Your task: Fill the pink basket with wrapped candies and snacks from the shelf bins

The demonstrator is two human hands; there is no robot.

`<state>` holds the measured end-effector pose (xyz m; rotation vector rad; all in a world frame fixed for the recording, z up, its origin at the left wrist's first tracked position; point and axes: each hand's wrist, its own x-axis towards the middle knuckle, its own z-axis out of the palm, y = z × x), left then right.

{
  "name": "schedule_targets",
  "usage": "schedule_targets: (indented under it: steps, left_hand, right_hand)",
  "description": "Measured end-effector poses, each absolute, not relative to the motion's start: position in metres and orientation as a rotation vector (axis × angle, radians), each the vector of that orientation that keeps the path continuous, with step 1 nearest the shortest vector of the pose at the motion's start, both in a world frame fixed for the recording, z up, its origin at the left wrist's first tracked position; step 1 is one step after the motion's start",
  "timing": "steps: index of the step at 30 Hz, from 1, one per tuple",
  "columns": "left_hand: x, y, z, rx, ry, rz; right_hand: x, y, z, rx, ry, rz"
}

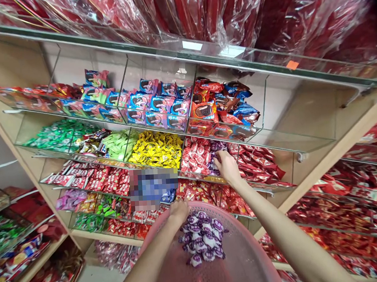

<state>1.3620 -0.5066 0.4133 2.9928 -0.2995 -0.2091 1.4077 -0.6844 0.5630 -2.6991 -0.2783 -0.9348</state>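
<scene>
A round pink plastic basket [241,243] with small holes is in front of me, tilted toward me. My left hand [179,212] is closed over its far rim. Inside the basket lies a pile of white candies in purple-and-white wrappers [202,237]. My right hand [227,166] reaches into a shelf compartment, its fingers curled onto purple-wrapped candies [214,163]; its fingertips are partly hidden among them. Directly left of these are red-and-white wrapped candies [196,155], and red packets [259,160] lie to the right.
Glass shelves [158,50] with thin dividers hold blue biscuit packs [159,103], yellow candies [157,149] and green candies [58,135]. Plastic-wrapped red goods [201,14] rest on the top shelf. More red packets fill shelving at the right [346,208]. One patch of the middle shelf is pixelated.
</scene>
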Motion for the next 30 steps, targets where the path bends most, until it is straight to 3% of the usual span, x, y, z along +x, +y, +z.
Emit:
schedule_targets:
  steps: [7, 30]
  left_hand:
    - [1.363, -0.506, 0.411, 2.982, -0.317, -0.183]
    - [1.360, -0.507, 0.412, 2.988, -0.301, -0.146]
  right_hand:
    - [1.412, -0.678, 0.567, -2.755, -0.209, -0.927]
    - [1.378, -0.692, 0.557, -2.074, -0.167, -1.071]
